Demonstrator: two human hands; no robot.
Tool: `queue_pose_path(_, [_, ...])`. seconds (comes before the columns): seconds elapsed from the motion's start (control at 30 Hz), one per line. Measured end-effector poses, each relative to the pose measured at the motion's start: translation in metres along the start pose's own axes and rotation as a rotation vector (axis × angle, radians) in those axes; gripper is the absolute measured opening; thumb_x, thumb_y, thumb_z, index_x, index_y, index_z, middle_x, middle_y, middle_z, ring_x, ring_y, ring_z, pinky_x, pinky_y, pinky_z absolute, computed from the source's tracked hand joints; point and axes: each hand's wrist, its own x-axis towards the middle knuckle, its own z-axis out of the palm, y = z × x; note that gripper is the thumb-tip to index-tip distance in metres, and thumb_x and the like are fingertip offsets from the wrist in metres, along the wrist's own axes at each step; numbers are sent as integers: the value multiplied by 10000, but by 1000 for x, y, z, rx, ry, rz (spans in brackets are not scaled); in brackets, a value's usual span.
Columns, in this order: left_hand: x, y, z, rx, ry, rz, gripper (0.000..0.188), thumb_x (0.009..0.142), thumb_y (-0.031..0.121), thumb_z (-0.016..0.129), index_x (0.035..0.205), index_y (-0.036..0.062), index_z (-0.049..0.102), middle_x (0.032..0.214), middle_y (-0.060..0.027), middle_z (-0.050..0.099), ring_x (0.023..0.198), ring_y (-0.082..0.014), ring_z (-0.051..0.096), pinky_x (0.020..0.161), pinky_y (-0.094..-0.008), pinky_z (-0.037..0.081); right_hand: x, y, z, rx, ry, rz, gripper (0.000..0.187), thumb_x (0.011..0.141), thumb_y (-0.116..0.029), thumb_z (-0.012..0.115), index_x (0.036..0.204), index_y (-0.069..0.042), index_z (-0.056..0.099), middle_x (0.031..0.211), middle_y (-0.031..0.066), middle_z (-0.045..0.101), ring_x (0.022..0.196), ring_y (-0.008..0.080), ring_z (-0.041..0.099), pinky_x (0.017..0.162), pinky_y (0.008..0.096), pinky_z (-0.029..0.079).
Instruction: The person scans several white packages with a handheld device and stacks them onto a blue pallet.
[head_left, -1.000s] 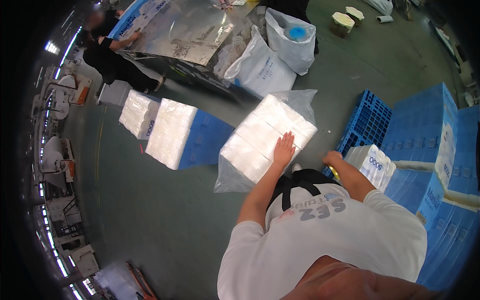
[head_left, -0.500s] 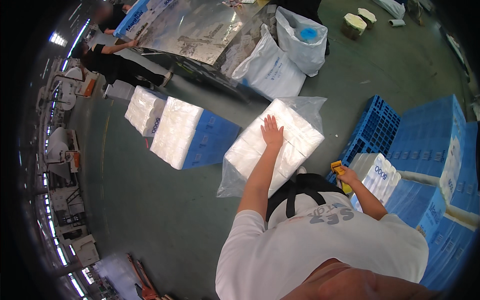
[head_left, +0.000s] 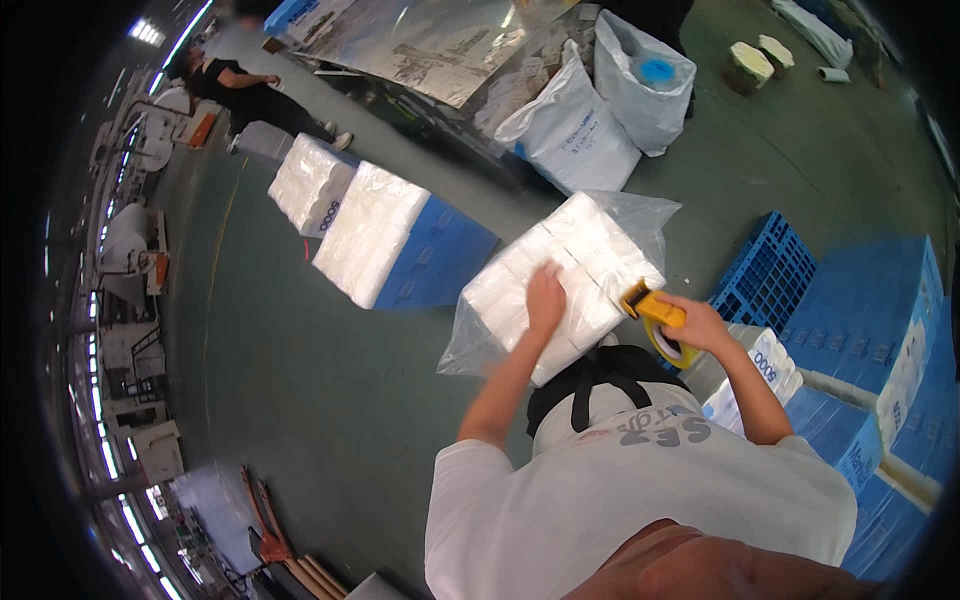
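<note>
Left hand [head_left: 546, 300]: over white rectangular block [head_left: 597, 285] in clear plastic (fingers blurred; cannot tell grip)
Right hand [head_left: 700, 325]: closed around yellow handheld tape dispenser [head_left: 655, 309]

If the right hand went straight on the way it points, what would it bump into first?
Most likely the plastic-wrapped white bundle: the right hand points toward it, and the yellow tape dispenser it holds would lead. Depth between them is unclear.

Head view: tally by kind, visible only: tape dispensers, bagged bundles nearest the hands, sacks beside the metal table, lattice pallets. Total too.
Yellow handheld tape dispenser: 1
White bundle in clear plastic bag: 1
Large white sacks: 2
Blue plastic lattice pallet: 1
Total: 5
</note>
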Motion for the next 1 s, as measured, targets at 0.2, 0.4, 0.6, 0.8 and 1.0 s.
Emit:
queue_pose_path(0.2, [-89, 16, 1, 133, -190, 45, 492, 807, 204, 468, 1270, 83, 355, 1346, -106, 298, 1248, -240, 271, 1024, -392, 207, 116, -119, 46, 60, 133, -233, 540, 629, -389, 594, 1144, -243, 524, 735, 143, 615, 687, 297, 597, 633, 360, 475])
queue_pose_path(0.4, [-105, -1, 8, 154, -98, -149, 528, 822, 273, 446, 1283, 49, 322, 1353, -98, 293, 1268, -221, 244, 1029, -392, 191, 182, -143, 149, -177, 58, -148, 497, 626, -313, 576, 1104, -179, 548, 804, 125, 631, 761, 285, 611, 678, 366, 484])
queue_pose_path(0.6, [-110, -15, 19, 229, -108, -166, 507, 836, 279, 416, 1268, 25, 338, 1336, -112, 314, 1273, -221, 229, 1044, -398, 164, 166, -137, 164, -270, -15, -138, 569, 617, -346, 591, 1155, -181, 510, 823, 148, 627, 753, 282, 613, 677, 368, 487])
queue_pose_path(0.8, [-108, -3, 29, 220, -109, -135, 522, 854, 293, 386, 1297, 32, 296, 1356, -104, 291, 1277, -216, 222, 1052, -391, 138, 72, -84, 150, -285, -10, -35, 587, 633, -356, 608, 1188, -218, 473, 808, 171, 610, 745, 312, 600, 657, 387, 480])
queue_pose_path(1.0, [-106, -15, 26, 175, -133, -90, 561, 844, 276, 419, 1318, 29, 249, 1390, -120, 211, 1286, -223, 197, 1053, -383, 132, -52, -27, 136, -282, 270, -120, 580, 670, -275, 606, 1221, -322, 429, 748, 129, 508, 698, 321, 567, 629, 399, 475])
